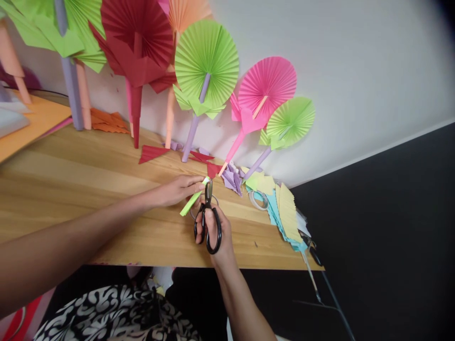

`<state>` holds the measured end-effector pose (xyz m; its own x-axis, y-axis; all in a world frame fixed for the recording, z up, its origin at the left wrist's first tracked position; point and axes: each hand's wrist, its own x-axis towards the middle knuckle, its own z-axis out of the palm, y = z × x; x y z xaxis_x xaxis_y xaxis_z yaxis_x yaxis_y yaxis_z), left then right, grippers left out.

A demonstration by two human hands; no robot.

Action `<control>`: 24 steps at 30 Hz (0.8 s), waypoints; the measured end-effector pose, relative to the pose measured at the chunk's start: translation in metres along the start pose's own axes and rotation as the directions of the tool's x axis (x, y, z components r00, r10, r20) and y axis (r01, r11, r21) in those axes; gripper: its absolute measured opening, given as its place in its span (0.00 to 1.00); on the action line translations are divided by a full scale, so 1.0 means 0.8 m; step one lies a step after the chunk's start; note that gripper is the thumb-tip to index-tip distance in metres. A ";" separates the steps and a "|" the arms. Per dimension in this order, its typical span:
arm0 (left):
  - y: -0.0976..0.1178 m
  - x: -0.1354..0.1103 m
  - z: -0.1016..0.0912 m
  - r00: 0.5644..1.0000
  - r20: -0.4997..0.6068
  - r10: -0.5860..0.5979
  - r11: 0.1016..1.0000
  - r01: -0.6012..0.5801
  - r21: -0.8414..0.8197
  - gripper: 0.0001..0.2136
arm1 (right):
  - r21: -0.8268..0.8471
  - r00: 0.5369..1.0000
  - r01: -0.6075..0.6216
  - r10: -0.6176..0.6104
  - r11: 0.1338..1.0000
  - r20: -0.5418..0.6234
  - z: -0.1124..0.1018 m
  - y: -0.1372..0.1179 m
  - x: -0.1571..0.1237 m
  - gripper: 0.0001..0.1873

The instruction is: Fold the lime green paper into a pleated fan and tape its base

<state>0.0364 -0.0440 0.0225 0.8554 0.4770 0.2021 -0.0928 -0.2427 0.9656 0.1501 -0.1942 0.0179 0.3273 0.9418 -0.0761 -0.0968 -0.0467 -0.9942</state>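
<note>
While the wooden table [53, 189] spreads before you, folded-paper fans [207, 52] stand along its far edge. Your right hand [226, 233] grips the black-handled scissors [208, 195] by the loops. Your left hand [179, 190] pinches the light-green paper strip [191, 203], one end just beside the blades, between the table's near and far edges. A tape roll [266, 203] lies toward the far right corner.

Partial and unclear pieces, as viewed from here.
Large green fan [85, 21], dark red fan [142, 21]: tops cut off; peach fan [190, 14]: partly behind the red; lime strip [190, 204]: partly covered by left hand [180, 189]; dark speck [255, 244] on tabletop [53, 177]: too small to identify.
</note>
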 end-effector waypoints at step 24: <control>-0.012 0.001 0.020 0.975 -0.221 0.005 0.978 0.041 0.205 0.16 | 0.024 0.994 -0.025 0.028 0.999 -0.109 0.021 0.013 0.001 0.27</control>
<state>0.0463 -0.0549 0.0106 0.7214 0.6502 0.2384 0.0488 -0.3911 0.9190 0.1335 -0.1887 0.0087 0.4251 0.8983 -0.1114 -0.1273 -0.0625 -0.9899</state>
